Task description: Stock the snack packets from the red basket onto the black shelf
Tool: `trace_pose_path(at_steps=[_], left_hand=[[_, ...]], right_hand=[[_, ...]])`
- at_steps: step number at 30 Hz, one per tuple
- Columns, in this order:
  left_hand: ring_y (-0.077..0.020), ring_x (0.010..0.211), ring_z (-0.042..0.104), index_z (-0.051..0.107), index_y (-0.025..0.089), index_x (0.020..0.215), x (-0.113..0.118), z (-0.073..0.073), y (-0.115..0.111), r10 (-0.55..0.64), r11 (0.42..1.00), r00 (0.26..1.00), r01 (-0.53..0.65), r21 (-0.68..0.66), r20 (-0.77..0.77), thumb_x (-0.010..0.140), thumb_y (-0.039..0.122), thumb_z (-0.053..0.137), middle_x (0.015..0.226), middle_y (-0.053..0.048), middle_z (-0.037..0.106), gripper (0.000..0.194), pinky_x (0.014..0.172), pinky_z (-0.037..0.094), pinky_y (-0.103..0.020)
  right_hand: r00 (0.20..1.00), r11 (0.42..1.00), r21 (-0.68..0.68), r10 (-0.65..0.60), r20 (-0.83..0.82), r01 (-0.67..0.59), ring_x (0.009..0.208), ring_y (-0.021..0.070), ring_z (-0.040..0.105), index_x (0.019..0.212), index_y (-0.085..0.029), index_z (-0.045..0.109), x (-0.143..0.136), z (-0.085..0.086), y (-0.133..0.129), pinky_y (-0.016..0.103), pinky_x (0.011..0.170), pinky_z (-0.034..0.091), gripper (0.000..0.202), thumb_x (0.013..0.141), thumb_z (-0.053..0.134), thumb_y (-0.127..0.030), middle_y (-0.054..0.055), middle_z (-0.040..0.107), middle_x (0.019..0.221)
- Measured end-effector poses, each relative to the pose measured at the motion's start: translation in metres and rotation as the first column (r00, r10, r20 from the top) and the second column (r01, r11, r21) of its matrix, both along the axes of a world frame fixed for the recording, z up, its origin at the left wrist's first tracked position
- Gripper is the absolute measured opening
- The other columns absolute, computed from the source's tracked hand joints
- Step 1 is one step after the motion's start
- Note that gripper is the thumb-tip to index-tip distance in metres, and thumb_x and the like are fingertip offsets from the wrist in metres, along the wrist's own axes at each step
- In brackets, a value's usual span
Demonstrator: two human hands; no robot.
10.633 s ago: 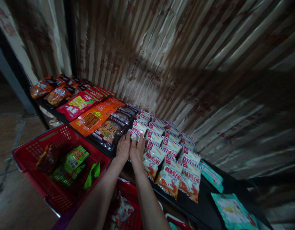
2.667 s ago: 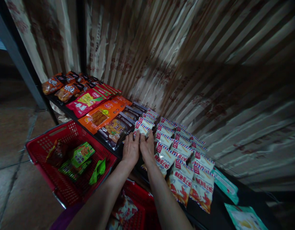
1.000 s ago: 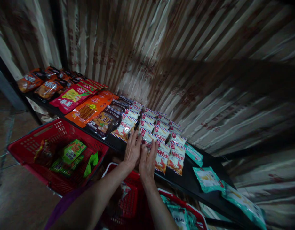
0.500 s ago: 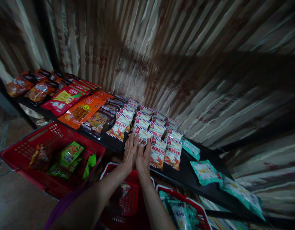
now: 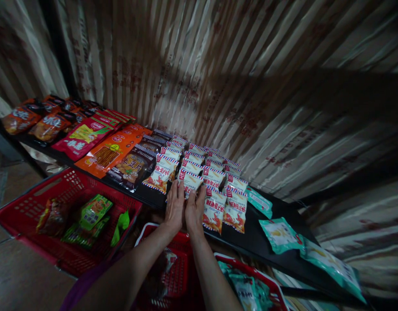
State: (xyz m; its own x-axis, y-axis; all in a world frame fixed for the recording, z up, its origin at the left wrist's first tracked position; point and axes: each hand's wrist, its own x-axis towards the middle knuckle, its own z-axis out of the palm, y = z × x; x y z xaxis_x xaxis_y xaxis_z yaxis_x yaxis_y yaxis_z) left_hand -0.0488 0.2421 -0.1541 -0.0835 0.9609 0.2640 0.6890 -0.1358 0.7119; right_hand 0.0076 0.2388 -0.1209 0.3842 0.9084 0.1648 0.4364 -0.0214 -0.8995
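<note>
My left hand [image 5: 175, 206] and my right hand [image 5: 194, 211] are side by side at the front edge of the black shelf [image 5: 251, 231]. Between them stands a white snack packet [image 5: 190, 179] with a red-and-blue striped top edge. The fingers of both hands are on its two sides, and they cover its lower part. Matching snack packets [image 5: 214, 207] lean in rows to the right and behind. Another front packet [image 5: 160, 172] leans just left of my left hand.
Brown packets [image 5: 134, 166], an orange packet [image 5: 108, 151], a pink packet [image 5: 85, 134] and orange-black bags [image 5: 50, 125] lie along the left. Teal packets [image 5: 279, 233] are at the right. Below are a red basket [image 5: 30, 216], a middle basket [image 5: 182, 242] and a right basket [image 5: 273, 285].
The packet between my hands has shifted slightly left, and its top stands a little straighter. Both hands remain at it. The view has moved slightly.
</note>
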Motion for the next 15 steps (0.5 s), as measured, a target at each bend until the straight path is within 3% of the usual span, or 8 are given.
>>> trace_pose_path(at_steps=[8, 15], left_hand=[[-0.0243, 0.138, 0.028, 0.026, 0.012, 0.142, -0.001, 0.002, -0.001, 0.005, 1.000, 0.998, -0.005, 0.012, 0.062, 0.087, 0.010, 0.032, 0.148, -0.019, 0.031, 0.056, 0.111, 0.030, -0.045], [-0.0286, 0.136, 0.030, 0.024, 0.004, 0.141, 0.000, 0.002, -0.001, -0.005, 0.996, 0.995, -0.004, 0.092, 0.099, 0.081, 0.015, 0.045, 0.145, -0.024, 0.033, 0.064, 0.111, 0.030, -0.046]], right_hand=[[0.999, 0.999, 0.015, 0.034, 0.025, -0.035, 0.141, 0.0211, 0.019, 0.145, -0.011, 0.023, 0.007, 0.011, 0.024, 0.041, 0.115, 0.013, 0.069, 0.089, 0.029, -0.052, 0.013, 0.020, 0.153], [0.999, 0.999, 0.024, 0.023, 0.033, -0.023, 0.139, 0.0229, 0.024, 0.143, -0.012, 0.027, 0.010, 0.016, 0.044, 0.040, 0.113, 0.018, 0.069, 0.087, 0.031, -0.051, 0.013, 0.027, 0.151]])
